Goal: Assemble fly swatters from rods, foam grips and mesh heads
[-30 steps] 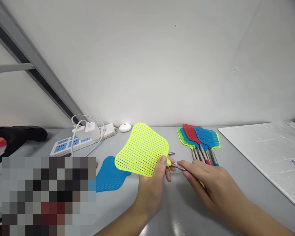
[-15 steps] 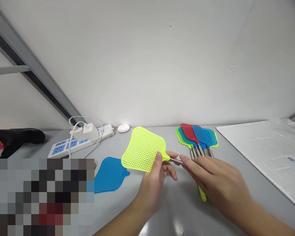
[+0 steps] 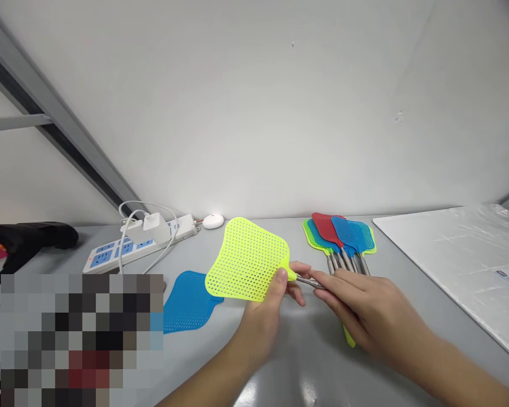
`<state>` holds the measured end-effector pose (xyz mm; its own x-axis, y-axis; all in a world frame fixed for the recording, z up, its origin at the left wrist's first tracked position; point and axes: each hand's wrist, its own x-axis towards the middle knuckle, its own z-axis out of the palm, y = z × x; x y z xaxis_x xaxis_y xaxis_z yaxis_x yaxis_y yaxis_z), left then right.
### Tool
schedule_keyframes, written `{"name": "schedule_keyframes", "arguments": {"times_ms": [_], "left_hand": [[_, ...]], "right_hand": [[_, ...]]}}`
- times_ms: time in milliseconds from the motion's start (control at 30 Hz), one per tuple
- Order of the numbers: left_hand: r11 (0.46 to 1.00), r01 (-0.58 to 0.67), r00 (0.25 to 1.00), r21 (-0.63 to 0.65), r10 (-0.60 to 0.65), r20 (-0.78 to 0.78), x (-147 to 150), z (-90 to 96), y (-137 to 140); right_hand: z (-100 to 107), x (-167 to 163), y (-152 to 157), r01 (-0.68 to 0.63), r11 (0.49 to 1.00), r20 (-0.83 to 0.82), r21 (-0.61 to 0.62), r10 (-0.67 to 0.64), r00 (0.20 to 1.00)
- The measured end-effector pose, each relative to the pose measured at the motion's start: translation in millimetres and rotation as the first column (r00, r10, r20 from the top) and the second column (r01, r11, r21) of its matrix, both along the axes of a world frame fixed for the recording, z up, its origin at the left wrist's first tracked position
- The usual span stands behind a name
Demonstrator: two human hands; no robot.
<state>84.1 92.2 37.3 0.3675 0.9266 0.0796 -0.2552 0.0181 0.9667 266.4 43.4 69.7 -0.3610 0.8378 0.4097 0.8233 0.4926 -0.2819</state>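
A yellow-green fly swatter [image 3: 248,260] is held tilted above the table, its perforated head toward the left. My left hand [image 3: 266,314] grips it at the neck, thumb on the front of the head and fingers behind. The fingers of my right hand [image 3: 369,305] are closed round its metal rod [image 3: 307,281], most of which is hidden by the hand. Behind my right hand lies a bunch of fly swatters [image 3: 335,232] with red, blue and green heads and metal rods. A loose blue swatter head [image 3: 189,305] rests on the table, partly behind the yellow-green one.
A white power strip [image 3: 139,243] with plugged-in chargers and a looping cable stands at the back left, beside a white round device [image 3: 213,221]. A flat white wrapped package [image 3: 453,254] lies on the right. Pixelated blocks cover the lower left.
The yellow-green swatter's head has tilted and shifted slightly, with my left thumb nearer its neck. My right hand stays on the rod. The bunch and the blue head have not moved.
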Motion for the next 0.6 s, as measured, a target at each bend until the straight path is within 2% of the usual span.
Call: {"name": "schedule_keyframes", "arguments": {"times_ms": [67,200,267,333,400,433,500,600], "left_hand": [[1.0,0.012,1.0,0.02,-0.011,-0.026,-2,2.1,0],[0.999,0.043,0.997,0.022,-0.041,-0.071,-5,6.7,0],[0.998,0.052,0.995,0.03,-0.049,-0.089,-6,8.8,-1],[0.997,0.065,0.993,0.043,-0.06,-0.102,-7,11.2,-2],[0.995,0.083,0.99,0.055,-0.076,-0.116,-8,13.6,-3],[0.994,0.094,0.989,0.058,-0.086,-0.12,-8,14.6,-3],[0.992,0.112,0.987,0.056,-0.104,-0.122,-8,15.9,-4],[0.998,0.069,0.995,0.003,-0.068,-0.066,-7,16.4,-3]], "right_hand": [[6,-1,0,-0.057,0.982,-0.142,-0.178,0.031,0.989],[17,-3,-1,-0.138,0.868,-0.358,-0.476,-0.048,0.933],[20,-3,-1,-0.197,0.765,-0.456,-0.613,-0.138,0.879],[21,-3,-1,-0.339,0.598,-0.569,-0.726,-0.246,0.784],[21,-3,0,-0.503,0.425,-0.652,-0.753,-0.375,0.659],[21,-3,0,-0.571,0.357,-0.673,-0.739,-0.437,0.597],[20,-3,1,-0.659,0.267,-0.675,-0.703,-0.544,0.5],[16,-3,2,-0.745,0.179,-0.656,-0.643,-0.631,0.414]]}}
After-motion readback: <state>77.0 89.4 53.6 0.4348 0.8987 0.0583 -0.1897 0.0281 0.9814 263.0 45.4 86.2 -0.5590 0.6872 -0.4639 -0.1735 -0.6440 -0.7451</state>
